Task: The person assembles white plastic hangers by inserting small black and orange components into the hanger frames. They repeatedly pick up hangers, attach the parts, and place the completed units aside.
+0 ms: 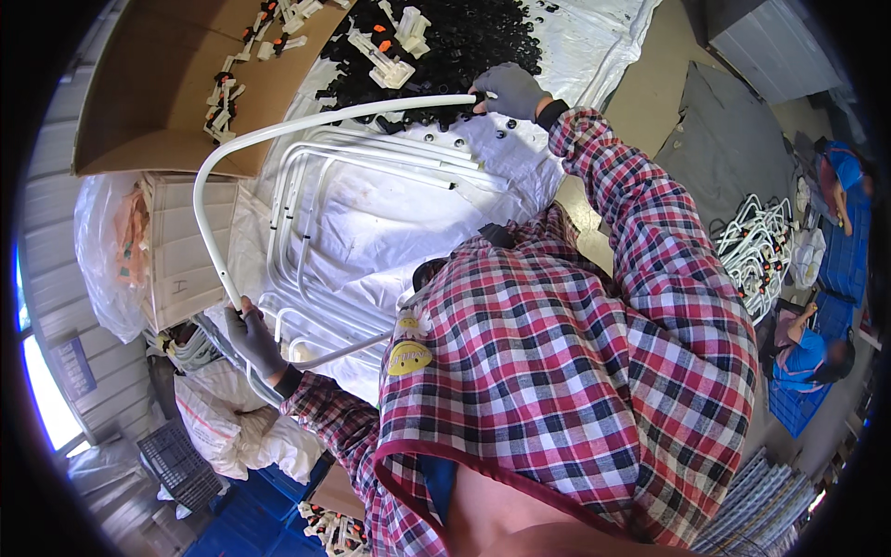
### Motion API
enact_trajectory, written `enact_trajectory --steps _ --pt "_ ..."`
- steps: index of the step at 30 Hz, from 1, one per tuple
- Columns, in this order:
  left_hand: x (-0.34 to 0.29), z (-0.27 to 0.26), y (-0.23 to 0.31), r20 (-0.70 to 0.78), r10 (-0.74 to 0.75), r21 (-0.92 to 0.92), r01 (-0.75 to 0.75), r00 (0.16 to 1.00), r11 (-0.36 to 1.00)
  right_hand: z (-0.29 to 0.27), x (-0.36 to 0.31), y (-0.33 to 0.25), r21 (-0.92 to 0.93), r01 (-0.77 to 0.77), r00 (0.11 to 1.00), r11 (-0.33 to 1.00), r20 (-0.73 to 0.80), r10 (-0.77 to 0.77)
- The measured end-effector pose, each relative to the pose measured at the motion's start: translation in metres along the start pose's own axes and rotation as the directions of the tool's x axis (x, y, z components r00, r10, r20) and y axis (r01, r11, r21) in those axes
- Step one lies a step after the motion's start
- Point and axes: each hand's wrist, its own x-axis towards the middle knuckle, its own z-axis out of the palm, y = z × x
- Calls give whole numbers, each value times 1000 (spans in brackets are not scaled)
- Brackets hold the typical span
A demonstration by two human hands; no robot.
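I saw a bench draped in crumpled white plastic sheeting [390, 223], in a workshop with a corrugated metal wall at the left. A heap of small black plastic rings [464, 37] lay at the far edge, with white plastic clips [390, 51] on top of it. A flattened brown cardboard sheet [158, 84] covered the far left corner. Bent white metal tube frames [325, 213] were stacked across the middle, leaving little open sheet near me. In the air above them hung a long white curved metal tube [278, 130]. My grey-gloved left hand [252, 339] was clenched around its lower end near the left edge. My gloved right hand [509, 90] was wrapped around its far end by the rings. Two other people sat on the floor at the right, beside more white frames [754, 252].
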Motion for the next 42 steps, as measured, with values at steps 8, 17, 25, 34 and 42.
enact_trajectory --steps 8,17,25,34,42 --pt "-4 -4 -10 21 24 -16 -24 1000 1000 -47 20 7 522 -14 921 853 339 -193" --pt "6 5 -35 -6 -23 -92 23 1000 996 -88 21 -9 635 -223 769 740 581 -267" --pt "14 9 -56 5 -25 -176 25 1000 984 -98 10 -24 518 124 893 846 314 -323" --pt "27 47 30 68 242 16 -244 968 970 -114 41 -96 544 -40 943 838 298 -149" --pt "31 82 119 209 417 366 -466 885 805 -105 88 -98 430 81 995 899 16 -97"
